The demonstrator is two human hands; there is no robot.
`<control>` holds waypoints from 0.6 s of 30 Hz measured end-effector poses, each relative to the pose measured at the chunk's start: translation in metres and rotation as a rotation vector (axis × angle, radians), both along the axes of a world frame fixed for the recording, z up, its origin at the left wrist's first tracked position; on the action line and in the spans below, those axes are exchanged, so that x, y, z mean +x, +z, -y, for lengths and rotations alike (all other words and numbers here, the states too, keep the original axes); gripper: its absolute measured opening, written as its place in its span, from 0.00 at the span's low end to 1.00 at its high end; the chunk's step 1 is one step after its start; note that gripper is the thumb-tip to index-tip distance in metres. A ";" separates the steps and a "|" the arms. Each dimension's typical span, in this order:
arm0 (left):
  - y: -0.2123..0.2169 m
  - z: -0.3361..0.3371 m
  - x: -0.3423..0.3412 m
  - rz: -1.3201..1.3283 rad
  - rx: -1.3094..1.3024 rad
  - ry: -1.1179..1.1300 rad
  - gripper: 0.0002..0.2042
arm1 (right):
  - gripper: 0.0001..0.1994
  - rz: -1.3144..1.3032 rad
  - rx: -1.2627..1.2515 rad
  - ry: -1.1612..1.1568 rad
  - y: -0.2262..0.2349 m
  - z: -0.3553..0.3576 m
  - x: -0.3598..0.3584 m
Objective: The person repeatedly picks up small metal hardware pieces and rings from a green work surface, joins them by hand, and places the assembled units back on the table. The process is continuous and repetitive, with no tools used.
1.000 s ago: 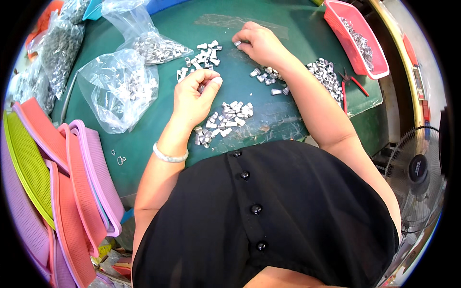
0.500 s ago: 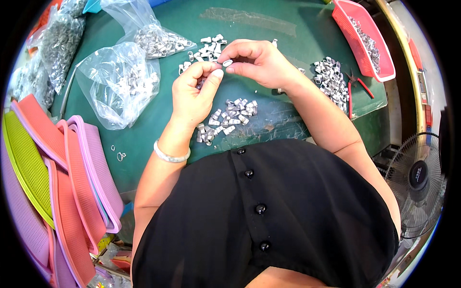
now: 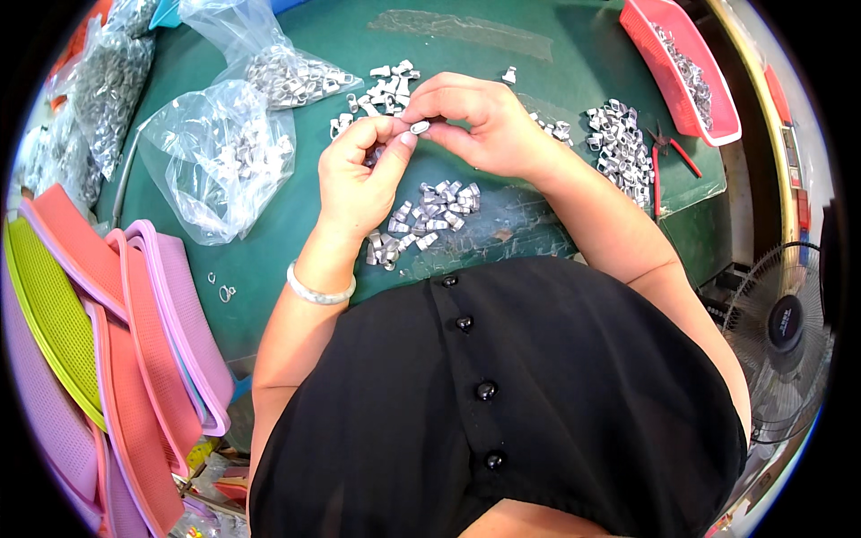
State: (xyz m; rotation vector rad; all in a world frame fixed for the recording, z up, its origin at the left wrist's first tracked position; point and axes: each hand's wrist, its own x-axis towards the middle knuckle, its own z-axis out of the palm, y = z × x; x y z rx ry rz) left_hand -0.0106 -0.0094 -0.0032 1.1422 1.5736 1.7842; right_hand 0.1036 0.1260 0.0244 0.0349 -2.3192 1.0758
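Note:
A small silvery metal piece with an oval opening (image 3: 420, 128) is pinched between my two hands over the table. My left hand (image 3: 360, 175) grips it with thumb and forefinger, the other fingers curled; a pale bangle circles that wrist. From the other side, my right hand (image 3: 489, 125) holds the same piece with its thumb and bent fingers. Just below the hands lies a loose heap of similar metal pieces (image 3: 439, 211). Another heap (image 3: 387, 90) sits beyond my left fingers, partly hidden by them.
Clear bags of metal pieces (image 3: 220, 161) lie at left on the green table (image 3: 314, 40). Stacked plastic baskets (image 3: 184, 323) stand nearer. To the right are a heap of pieces (image 3: 619, 152), red-handled pliers (image 3: 659, 170), a pink basket (image 3: 632, 45) and a fan (image 3: 785, 323).
The metal piece has turned slightly between my fingers, and its oval opening faces up more. My right hand has shifted a little left, uncovering more pieces behind it.

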 end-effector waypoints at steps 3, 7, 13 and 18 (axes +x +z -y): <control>0.002 0.001 0.000 -0.050 -0.027 0.006 0.03 | 0.12 -0.012 0.030 -0.005 0.000 -0.001 0.000; 0.005 0.001 0.001 -0.144 0.002 0.016 0.03 | 0.13 -0.036 0.023 -0.004 -0.003 -0.002 0.001; 0.007 0.001 0.002 -0.133 0.020 0.022 0.03 | 0.15 0.017 -0.379 0.065 -0.014 0.000 0.001; 0.004 -0.001 0.003 -0.014 0.032 0.030 0.04 | 0.18 0.035 -0.349 0.097 -0.016 -0.001 0.000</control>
